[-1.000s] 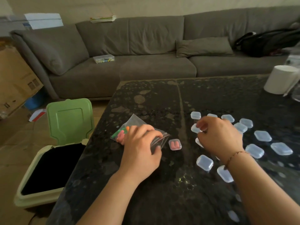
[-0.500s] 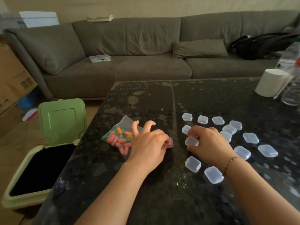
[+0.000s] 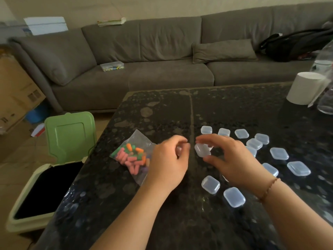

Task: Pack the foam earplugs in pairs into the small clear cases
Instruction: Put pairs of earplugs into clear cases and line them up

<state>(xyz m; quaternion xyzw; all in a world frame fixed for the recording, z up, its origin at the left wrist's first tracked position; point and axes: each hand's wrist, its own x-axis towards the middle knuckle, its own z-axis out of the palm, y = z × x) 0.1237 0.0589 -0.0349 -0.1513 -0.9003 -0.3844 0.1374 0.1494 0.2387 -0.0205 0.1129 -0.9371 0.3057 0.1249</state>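
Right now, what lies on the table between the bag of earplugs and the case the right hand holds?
In the head view, only the left hand lies between the bag and the held case.

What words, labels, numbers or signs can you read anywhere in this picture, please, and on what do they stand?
None can be read.
Cardboard box: dark printed marks, too blurred to read.
Booklet on the sofa back: print too small to read.
Clear cases, bag of earplugs, white cup: no text visible.
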